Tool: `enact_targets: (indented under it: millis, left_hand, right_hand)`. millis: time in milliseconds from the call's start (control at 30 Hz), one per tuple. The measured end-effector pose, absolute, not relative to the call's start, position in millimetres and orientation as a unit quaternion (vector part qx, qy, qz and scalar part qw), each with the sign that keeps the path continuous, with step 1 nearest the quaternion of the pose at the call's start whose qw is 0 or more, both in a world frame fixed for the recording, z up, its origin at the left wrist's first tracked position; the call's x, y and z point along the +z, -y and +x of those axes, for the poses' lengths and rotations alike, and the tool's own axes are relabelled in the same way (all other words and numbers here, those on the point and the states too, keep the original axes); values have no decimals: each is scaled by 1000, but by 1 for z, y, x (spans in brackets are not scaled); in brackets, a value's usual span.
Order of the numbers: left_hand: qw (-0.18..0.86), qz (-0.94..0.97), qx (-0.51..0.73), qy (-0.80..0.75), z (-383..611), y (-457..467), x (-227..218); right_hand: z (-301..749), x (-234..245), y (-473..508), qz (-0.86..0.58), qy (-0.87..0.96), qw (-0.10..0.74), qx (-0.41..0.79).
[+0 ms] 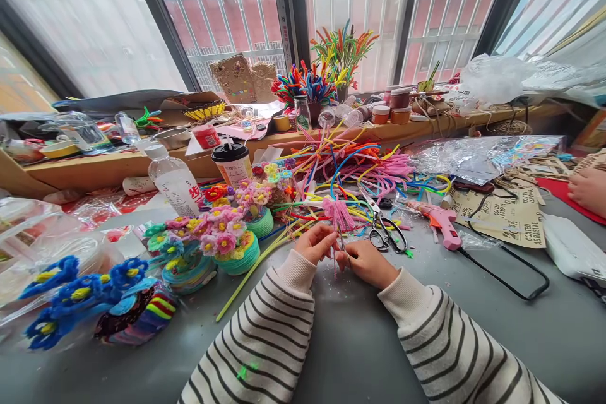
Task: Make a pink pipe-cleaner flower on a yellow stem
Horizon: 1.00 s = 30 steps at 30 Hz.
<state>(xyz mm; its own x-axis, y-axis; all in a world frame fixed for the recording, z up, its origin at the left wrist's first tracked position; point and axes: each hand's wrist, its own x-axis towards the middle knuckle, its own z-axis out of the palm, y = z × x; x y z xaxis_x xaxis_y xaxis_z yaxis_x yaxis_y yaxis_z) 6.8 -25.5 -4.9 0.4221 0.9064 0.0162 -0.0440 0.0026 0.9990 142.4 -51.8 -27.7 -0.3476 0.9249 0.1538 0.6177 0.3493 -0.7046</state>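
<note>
Pinched in the fingers of my left hand (316,243) is a pink pipe cleaner (336,265), its lower end hanging over the table. My right hand (369,263) is closed around slim metal blades that look like small scissors (341,240); their handles are hidden in the palm. The blades point away from me, close by the left fingertips. Just beyond both hands lies a bunch of pink pipe cleaners (337,211). Black-handled scissors (386,233) rest on the table to the right of it. Tiny pink bits are scattered below my hands.
Pipe-cleaner flowers in pots (222,233) and blue flowers (80,297) stand at left, near a water bottle (173,180) and a lidded cup (231,164). A heap of pipe cleaners (360,164) lies behind. At right are a pink glue gun (438,221), sandpaper (502,214) and another person's hand (589,192).
</note>
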Motion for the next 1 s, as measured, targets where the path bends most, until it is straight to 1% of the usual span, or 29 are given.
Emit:
enact_targets:
  millis: [233, 400, 733, 1000]
  left_hand:
    - [630, 602, 357, -336, 6, 27, -4]
    - [636, 601, 340, -345, 6, 23, -7]
    - [592, 625, 361, -358, 8, 25, -5]
    - [595, 627, 359, -352, 8, 24, -6]
  right_hand:
    - [142, -25, 53, -490, 769, 282, 297]
    - [142, -23, 53, -490, 770, 276, 301]
    - [143, -26, 53, -503, 765, 278, 291]
    - [142, -27, 53, -512, 751, 305, 285]
